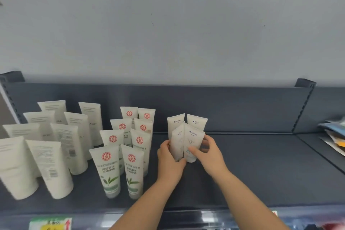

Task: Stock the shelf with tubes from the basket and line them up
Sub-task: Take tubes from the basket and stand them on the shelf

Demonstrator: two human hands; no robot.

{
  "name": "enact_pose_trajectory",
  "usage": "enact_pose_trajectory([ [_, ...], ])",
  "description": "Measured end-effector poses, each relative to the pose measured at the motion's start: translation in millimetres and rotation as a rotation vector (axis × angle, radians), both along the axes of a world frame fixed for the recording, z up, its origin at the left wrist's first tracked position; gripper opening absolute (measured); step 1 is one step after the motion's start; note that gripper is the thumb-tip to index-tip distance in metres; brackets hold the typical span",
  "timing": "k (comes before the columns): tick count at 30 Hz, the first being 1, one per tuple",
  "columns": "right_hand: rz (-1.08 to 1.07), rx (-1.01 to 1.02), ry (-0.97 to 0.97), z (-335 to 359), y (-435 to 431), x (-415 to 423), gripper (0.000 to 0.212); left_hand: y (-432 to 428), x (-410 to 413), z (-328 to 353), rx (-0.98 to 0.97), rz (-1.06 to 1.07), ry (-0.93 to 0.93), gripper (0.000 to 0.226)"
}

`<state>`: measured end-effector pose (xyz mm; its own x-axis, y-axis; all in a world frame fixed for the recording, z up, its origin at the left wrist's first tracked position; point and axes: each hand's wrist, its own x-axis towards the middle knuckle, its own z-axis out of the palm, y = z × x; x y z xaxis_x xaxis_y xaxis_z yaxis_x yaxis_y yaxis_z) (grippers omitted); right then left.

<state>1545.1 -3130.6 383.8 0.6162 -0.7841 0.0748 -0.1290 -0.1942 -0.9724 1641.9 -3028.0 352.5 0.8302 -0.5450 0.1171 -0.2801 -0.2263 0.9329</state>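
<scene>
- Two front blue-label tubes [186, 142] standing cap-down mid-shelf, touching each other, just before two matching back tubes [186, 122].
- Left hand [170, 158] curling round the left front tube; right hand [209, 152] wrapping the right one.
- Red-logo tubes [128, 147] and plain white tubes [48, 142] standing to the left on the dark shelf [270, 164].
- Risk: left tube is leaning, so letting go early is likely tipping it into its neighbours.

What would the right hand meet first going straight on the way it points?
The right hand already grips the front right tube; straight on, probably the rear right tube just behind, though depth is unclear.
</scene>
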Motion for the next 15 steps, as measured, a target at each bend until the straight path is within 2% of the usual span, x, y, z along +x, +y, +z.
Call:
enact_pose_trajectory([
  [3, -0.018, -0.011, 0.139, 1, 5, -21, 0.069, 13, -16, 7, 0.157, -0.069, -0.036, 0.084],
  [7, 0.041, -0.038, 0.268, 2, 19, -55, 0.071, 35, -42, 18, 0.305, -0.104, -0.099, 0.088],
  [12, 0.154, -0.3, 0.372, 12, 47, -91, 0.064, 78, -77, 19, 0.367, -0.114, -0.389, 0.074],
  [15, 0.232, -0.44, 0.414, 18, 66, -105, 0.062, 107, -95, 18, 0.445, -0.084, -0.503, 0.076],
])
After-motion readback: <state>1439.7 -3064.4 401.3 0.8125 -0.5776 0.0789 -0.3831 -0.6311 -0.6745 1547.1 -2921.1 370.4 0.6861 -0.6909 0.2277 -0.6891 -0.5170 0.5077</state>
